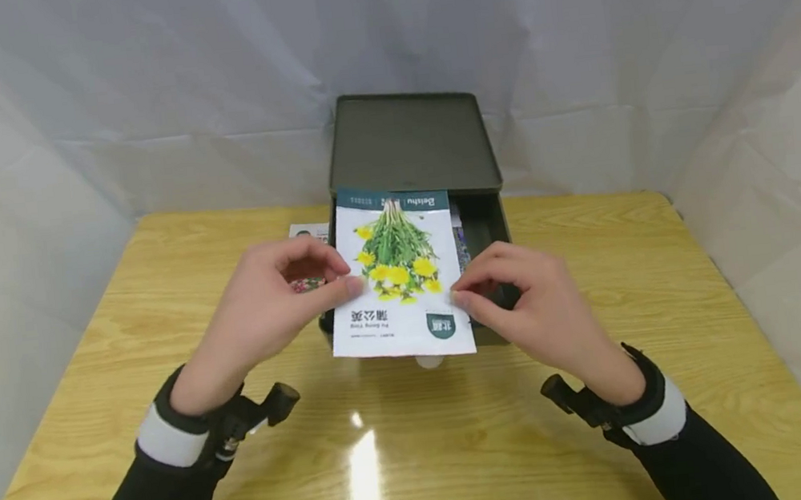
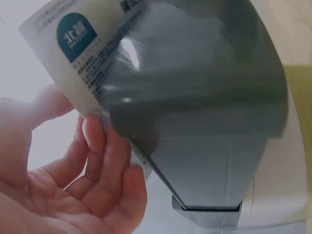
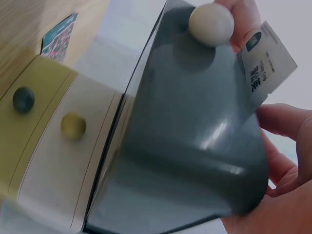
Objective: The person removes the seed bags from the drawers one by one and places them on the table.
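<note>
Left hand (image 1: 261, 304) pinching the left edge of a yellow-flower packet (image 1: 403, 274), right hand (image 1: 539, 301) at its right edge, fingers seemingly pinching too, packet held above an open dark green drawer (image 3: 190, 117), second packet (image 1: 304, 231) partly hidden behind the left hand, desk (image 1: 590, 264) below.

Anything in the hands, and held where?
A packet, pinched at its two long side edges: one by the left hand, the other by the right hand.
</note>
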Action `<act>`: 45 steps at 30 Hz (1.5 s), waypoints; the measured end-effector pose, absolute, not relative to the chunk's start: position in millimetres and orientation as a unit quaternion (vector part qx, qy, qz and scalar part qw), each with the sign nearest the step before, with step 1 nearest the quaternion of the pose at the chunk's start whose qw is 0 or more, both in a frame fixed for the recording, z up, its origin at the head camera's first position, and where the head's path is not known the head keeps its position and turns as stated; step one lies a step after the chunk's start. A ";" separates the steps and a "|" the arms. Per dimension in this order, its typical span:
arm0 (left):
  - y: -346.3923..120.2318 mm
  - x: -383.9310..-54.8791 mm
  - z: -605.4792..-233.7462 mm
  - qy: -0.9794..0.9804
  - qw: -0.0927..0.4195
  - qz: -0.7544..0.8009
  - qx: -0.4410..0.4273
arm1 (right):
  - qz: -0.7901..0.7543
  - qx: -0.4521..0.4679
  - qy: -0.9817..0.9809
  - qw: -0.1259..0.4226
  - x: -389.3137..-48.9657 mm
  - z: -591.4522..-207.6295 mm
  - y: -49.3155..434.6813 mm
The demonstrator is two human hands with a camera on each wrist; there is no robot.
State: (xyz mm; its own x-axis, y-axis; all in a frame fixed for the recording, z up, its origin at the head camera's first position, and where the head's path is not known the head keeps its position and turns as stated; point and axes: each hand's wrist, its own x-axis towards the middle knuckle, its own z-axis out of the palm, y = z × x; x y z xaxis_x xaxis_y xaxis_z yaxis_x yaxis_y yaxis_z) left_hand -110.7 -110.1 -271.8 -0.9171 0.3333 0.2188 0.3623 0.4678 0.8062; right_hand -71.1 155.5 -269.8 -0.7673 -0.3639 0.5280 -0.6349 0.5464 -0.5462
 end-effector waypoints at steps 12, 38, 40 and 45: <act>-135.5 -101.6 -271.2 -0.817 0.072 -0.545 -0.173 | 0.365 0.402 -0.820 0.183 -85.2 -303.0 160.8; -252.5 -204.5 -373.9 -0.874 0.043 -0.474 0.098 | 0.332 0.432 -0.819 0.183 -86.0 -308.7 158.5; -258.4 -210.2 -385.4 -0.877 0.026 -0.466 0.112 | 0.332 0.435 -0.817 0.184 -86.3 -308.9 157.8; -269.1 -223.8 -406.4 -0.880 -0.008 -0.459 0.124 | 0.330 0.441 -0.814 0.186 -86.8 -308.5 157.2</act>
